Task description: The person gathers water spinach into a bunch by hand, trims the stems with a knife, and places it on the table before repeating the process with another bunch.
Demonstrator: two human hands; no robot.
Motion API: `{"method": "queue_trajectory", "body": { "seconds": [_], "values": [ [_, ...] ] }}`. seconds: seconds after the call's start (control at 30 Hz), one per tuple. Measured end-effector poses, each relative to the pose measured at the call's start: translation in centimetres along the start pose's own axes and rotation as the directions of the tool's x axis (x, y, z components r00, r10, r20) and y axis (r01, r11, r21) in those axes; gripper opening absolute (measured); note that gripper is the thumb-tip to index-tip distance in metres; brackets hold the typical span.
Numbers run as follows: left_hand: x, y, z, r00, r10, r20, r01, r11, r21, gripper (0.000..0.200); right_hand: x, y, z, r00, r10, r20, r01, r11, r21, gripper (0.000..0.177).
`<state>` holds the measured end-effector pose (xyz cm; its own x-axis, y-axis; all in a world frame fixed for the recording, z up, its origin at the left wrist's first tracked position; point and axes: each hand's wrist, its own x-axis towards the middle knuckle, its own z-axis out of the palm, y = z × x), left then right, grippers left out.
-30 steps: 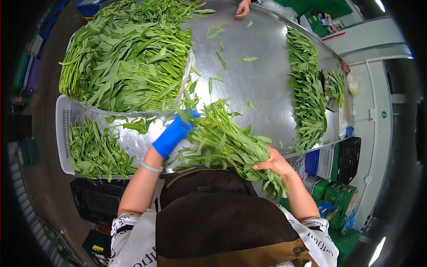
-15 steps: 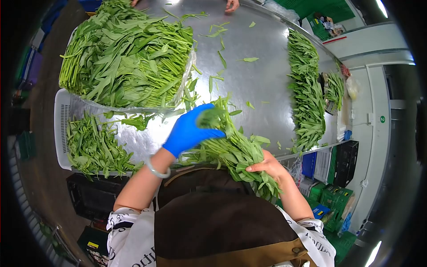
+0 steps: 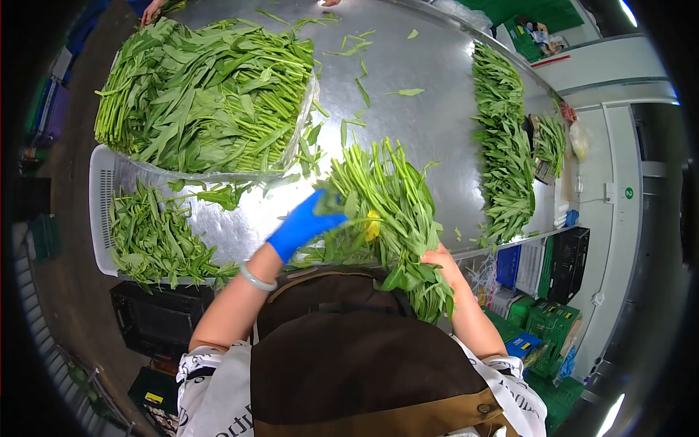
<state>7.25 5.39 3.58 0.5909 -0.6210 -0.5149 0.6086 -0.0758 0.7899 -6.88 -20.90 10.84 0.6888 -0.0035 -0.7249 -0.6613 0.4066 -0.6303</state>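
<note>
A bunch of water spinach (image 3: 397, 207) lies across my right hand (image 3: 438, 256), whose bare fingers are wrapped round its leafy end. The cut stems point up and away over the metal table. My left hand (image 3: 307, 224), in a blue glove, is at the bunch's left side, closed on a few loose greens; its fingertips are partly hidden by leaves. A yellow leaf (image 3: 373, 226) shows on the bunch close to the left thumb. Beyond my left hand sits a large heap of water spinach (image 3: 211, 95) on clear plastic.
A white basket (image 3: 103, 211) at left borders loose leafy pieces (image 3: 156, 237). Bundles in a row (image 3: 504, 146) line the table's (image 3: 429, 131) right side. Scraps are scattered mid-table. Another person's hand (image 3: 151, 11) touches the heap's far end. Green crates (image 3: 550, 331) stand lower right.
The bunch has turned more upright, its stems now fanned out and the yellow leaf showing. My left hand has shifted slightly down. The other person's hands have moved at the far edge.
</note>
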Motion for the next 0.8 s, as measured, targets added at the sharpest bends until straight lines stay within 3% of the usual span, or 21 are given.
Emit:
{"method": "queue_trajectory", "body": {
  "seconds": [0.03, 0.07, 0.17, 0.2, 0.3, 0.33, 0.47, 0.57, 0.6, 0.7, 0.73, 0.8],
  "values": [
    [1.3, -2.9, 1.0, 0.995, 0.098, -0.013, -0.097, 0.991, 0.09, 0.08, 0.1, 0.1, 0.1, 1.0, -0.004, -0.013, 0.004, 1.0, -0.002, 0.069],
    [2.7, -5.0, 2.0, 0.96, 0.281, -0.016, -0.268, 0.93, 0.252, 0.073, 0.4, 0.1, 0.3, 1.0, -0.007, -0.025, 0.007, 1.0, -0.006, 0.069],
    [1.3, 0.3, 3.9, 0.988, -0.036, 0.147, 0.033, 0.999, 0.021, 0.059, 0.8, 0.0, 0.3, 1.0, 0.007, -0.03, -0.01, 0.993, -0.114, 0.069],
    [1.6, 0.1, 3.7, 0.995, -0.001, 0.099, -0.001, 1.0, 0.027, 0.045, 0.9, 0.0, 0.2, 0.999, -0.008, -0.031, 0.003, 0.985, -0.173, 0.068],
    [2.4, -1.6, 1.5, 0.997, 0.038, 0.073, -0.039, 0.999, 0.005, 0.028, 0.9, -0.8, 0.1, 0.999, -0.05, -0.011, 0.044, 0.955, -0.295, 0.066],
    [1.7, -0.1, 0.4, 0.99, -0.097, 0.101, 0.083, 0.987, 0.141, 0.026, 0.8, -1.1, 0.0, 0.997, -0.071, -0.01, 0.065, 0.948, -0.312, 0.066],
    [0.8, 0.6, -0.8, 0.986, -0.104, 0.131, 0.093, 0.992, 0.083, 0.027, 0.7, -1.0, -0.4, 0.995, -0.096, -0.009, 0.088, 0.942, -0.323, 0.066],
    [0.5, 0.4, 0.4, 0.97, -0.085, 0.229, 0.123, 0.98, -0.156, 0.033, 0.9, -0.9, -0.4, 0.995, -0.097, 0.019, 0.098, 0.943, -0.319, 0.068],
    [0.7, 0.2, 0.5, 0.956, -0.082, 0.282, 0.116, 0.987, -0.108, 0.039, 0.9, -1.0, -0.2, 0.995, -0.095, 0.034, 0.101, 0.941, -0.322, 0.068],
    [0.2, -0.5, 3.0, 0.995, -0.085, 0.053, 0.091, 0.989, -0.116, 0.039, 1.3, -0.7, 0.2, 0.993, -0.087, 0.086, 0.11, 0.945, -0.309, 0.07],
    [0.5, -1.1, 3.3, 0.998, -0.013, -0.065, 0.019, 0.997, 0.08, 0.035, 1.2, -0.8, 0.4, 0.994, -0.065, 0.091, 0.091, 0.946, -0.311, 0.07],
    [1.1, -2.3, 2.2, 0.982, 0.188, -0.024, -0.166, 0.913, 0.373, 0.033, 1.2, -0.7, 0.2, 0.996, -0.025, 0.088, 0.051, 0.949, -0.312, 0.071]
  ]
}}
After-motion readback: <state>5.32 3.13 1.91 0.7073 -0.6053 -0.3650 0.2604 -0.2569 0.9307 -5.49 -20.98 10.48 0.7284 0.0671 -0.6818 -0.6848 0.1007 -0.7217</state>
